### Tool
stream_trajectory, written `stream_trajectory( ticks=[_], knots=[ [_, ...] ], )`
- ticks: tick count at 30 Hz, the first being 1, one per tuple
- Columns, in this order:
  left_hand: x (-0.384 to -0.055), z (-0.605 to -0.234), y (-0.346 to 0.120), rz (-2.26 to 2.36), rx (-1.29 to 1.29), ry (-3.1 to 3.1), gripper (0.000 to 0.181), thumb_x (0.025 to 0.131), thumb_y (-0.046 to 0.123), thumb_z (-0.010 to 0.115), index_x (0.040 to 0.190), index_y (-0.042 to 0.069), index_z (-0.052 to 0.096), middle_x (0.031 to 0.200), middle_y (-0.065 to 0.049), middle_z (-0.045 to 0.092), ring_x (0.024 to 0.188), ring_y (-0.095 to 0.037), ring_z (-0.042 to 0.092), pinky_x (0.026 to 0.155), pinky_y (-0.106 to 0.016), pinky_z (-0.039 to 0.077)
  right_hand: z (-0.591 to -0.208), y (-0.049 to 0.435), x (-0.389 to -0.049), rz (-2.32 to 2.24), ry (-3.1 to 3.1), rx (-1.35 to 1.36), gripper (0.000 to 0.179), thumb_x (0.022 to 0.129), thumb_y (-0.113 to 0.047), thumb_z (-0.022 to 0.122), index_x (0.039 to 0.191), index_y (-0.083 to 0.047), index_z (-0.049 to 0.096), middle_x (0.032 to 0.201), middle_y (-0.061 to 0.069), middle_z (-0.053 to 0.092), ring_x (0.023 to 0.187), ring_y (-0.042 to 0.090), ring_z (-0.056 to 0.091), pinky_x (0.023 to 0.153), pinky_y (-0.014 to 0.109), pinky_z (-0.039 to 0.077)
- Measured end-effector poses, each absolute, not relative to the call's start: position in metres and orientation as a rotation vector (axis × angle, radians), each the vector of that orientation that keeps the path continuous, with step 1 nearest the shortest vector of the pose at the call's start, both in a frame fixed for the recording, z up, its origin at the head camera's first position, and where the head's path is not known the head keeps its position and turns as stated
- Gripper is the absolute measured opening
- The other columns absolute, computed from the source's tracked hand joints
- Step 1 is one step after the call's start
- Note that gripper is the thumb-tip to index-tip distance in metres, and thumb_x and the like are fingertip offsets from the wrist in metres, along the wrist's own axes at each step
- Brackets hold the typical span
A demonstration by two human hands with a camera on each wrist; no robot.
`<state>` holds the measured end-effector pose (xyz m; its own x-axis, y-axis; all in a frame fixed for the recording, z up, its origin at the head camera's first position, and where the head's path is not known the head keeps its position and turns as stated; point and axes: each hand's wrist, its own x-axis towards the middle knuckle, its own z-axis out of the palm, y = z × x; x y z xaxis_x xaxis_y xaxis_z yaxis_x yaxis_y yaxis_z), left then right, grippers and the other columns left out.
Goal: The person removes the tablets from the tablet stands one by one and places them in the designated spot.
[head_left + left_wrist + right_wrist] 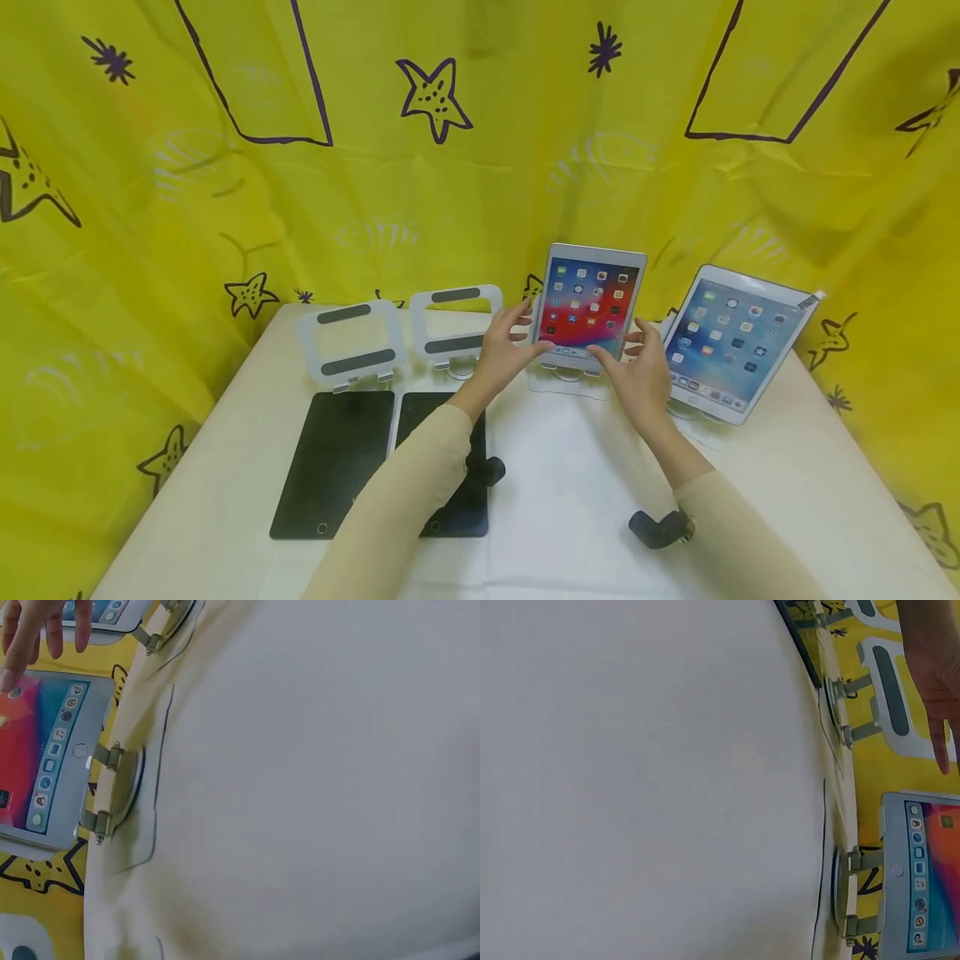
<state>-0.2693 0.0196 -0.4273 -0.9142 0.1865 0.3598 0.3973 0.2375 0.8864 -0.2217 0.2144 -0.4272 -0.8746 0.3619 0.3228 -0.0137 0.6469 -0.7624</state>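
A white tablet [591, 304] with a lit home screen leans upright on a stand [567, 386]. My left hand [506, 350] is at its lower left, fingers spread beside the edge and thumb near the bottom corner. On the other side, my right hand [641, 371] has its thumb over the lower front and its fingers apart from the right edge. In the right wrist view, a gap shows between the left hand [930, 682] and the tablet [897, 870]. The left wrist view shows the right hand [34, 634] with its thumb over the screen.
A second lit tablet [731, 342] leans on a stand at right. Two bare white stands [303, 346] [417, 321] are at left. Two dark tablets [337, 458] [468, 521] lie flat before them; my left arm partly covers these. A yellow curtain [480, 192] hangs behind the white table [555, 500].
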Motion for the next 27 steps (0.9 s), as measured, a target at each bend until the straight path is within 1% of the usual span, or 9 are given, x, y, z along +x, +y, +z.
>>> stream_trajectory(
  ticks=[3,7,10,15,20,24,27],
  knots=[
    [-0.275,-0.421,0.025,-1.74,-0.516,-2.398,0.073,0.079,0.02,0.077,0.142,0.008,0.041,0.125,-0.011,0.05,0.115,-0.023,0.05,0.091,-0.03,0.051,-0.422,0.217,-0.229,1.085,-2.453,-0.292,0.082,0.08,-0.044,0.073,0.141,-0.006,0.034,0.113,0.018,0.052,0.095,0.03,0.053,0.076,0.042,0.048],
    [-0.281,-0.414,0.033,-1.771,-0.428,-2.457,0.075,0.08,0.023,0.076,0.143,0.009,0.039,0.125,-0.01,0.048,0.115,-0.021,0.048,0.091,-0.029,0.05,-0.415,0.218,-0.236,1.067,-2.507,-0.305,0.083,0.081,-0.046,0.07,0.144,-0.006,0.031,0.117,0.019,0.049,0.094,0.03,0.051,0.076,0.042,0.049],
    [-0.283,-0.41,0.037,-1.803,-0.385,-2.477,0.071,0.081,0.025,0.075,0.142,0.011,0.041,0.123,-0.009,0.048,0.115,-0.02,0.047,0.091,-0.027,0.05,-0.412,0.219,-0.24,1.058,-2.535,-0.311,0.083,0.082,-0.046,0.069,0.144,-0.007,0.03,0.119,0.02,0.048,0.093,0.03,0.051,0.073,0.039,0.048],
    [-0.284,-0.407,0.04,-1.828,-0.377,-2.48,0.064,0.084,0.022,0.072,0.14,0.013,0.044,0.12,-0.009,0.047,0.115,-0.02,0.047,0.09,-0.028,0.05,-0.408,0.219,-0.243,1.068,-2.542,-0.318,0.081,0.082,-0.044,0.07,0.143,-0.007,0.031,0.118,0.021,0.047,0.093,0.03,0.05,0.071,0.039,0.048],
    [-0.284,-0.408,0.041,-1.824,-0.403,-2.439,0.062,0.083,0.016,0.073,0.137,0.009,0.043,0.12,-0.011,0.046,0.11,-0.022,0.048,0.09,-0.028,0.05,-0.41,0.219,-0.244,1.09,-2.525,-0.314,0.082,0.081,-0.045,0.071,0.141,-0.007,0.031,0.116,0.02,0.047,0.094,0.03,0.05,0.073,0.038,0.048],
    [-0.285,-0.413,0.043,-1.805,-0.408,-2.454,0.061,0.084,0.01,0.071,0.135,0.009,0.038,0.126,-0.01,0.048,0.109,-0.023,0.05,0.093,-0.03,0.048,-0.413,0.219,-0.245,1.121,-2.496,-0.294,0.08,0.081,-0.045,0.071,0.14,-0.008,0.031,0.116,0.018,0.048,0.095,0.03,0.052,0.073,0.038,0.048],
    [-0.285,-0.414,0.045,-1.758,-0.374,-2.5,0.062,0.085,0.011,0.07,0.137,0.012,0.035,0.128,-0.008,0.052,0.111,-0.022,0.052,0.095,-0.032,0.047,-0.415,0.22,-0.246,1.152,-2.471,-0.273,0.074,0.083,-0.04,0.07,0.139,-0.009,0.032,0.116,0.017,0.049,0.097,0.03,0.052,0.077,0.039,0.049]
  ],
)
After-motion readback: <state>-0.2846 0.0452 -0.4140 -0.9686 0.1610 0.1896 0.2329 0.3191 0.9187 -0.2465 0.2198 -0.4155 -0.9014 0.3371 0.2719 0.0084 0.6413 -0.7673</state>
